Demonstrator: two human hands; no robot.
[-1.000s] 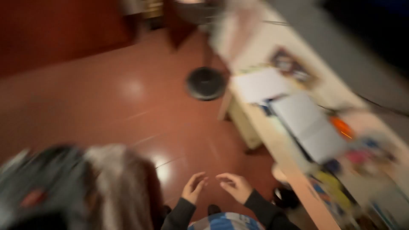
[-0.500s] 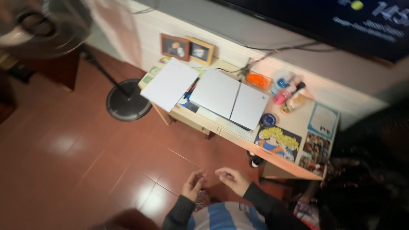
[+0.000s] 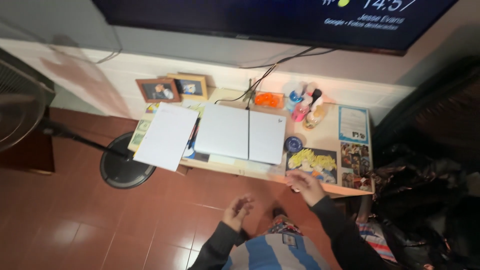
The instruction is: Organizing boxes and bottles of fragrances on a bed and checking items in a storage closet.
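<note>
- Your right hand (image 3: 304, 184) is empty, fingers loosely spread, over the front edge of the counter (image 3: 330, 136), just touching or just above the cartoon picture card (image 3: 311, 165); which one, can't tell.
- Your left hand (image 3: 239, 210) hangs over the red tile floor (image 3: 75, 220), open, fingers half curled, nothing in it.
- Picture card: lies flat at the counter's front right. Judged thin, light and bendy, so hard to pinch flat; lift a corner at the counter edge, or slide it off the rim.
- White flat console (image 3: 241, 134), mid-counter, is likely rigid, smooth and heavier; take it with both hands by the long edges.
- White sheet of paper (image 3: 167, 136) overhangs the counter's left front corner; flimsy.
- Small round dark-blue disc (image 3: 293, 144) sits just behind the card.
- Coloured bottles (image 3: 305, 106) stand clustered at the back, pink, blue and clear; tippy.
- Orange object (image 3: 267, 99) sits left of the bottles, by the cable.
- Blue-bordered printed sheet (image 3: 353, 124) lies at far right, with a photo collage (image 3: 356, 166) in front of it.
- Two framed photos (image 3: 172, 89) lean against the wall, back left.
</note>
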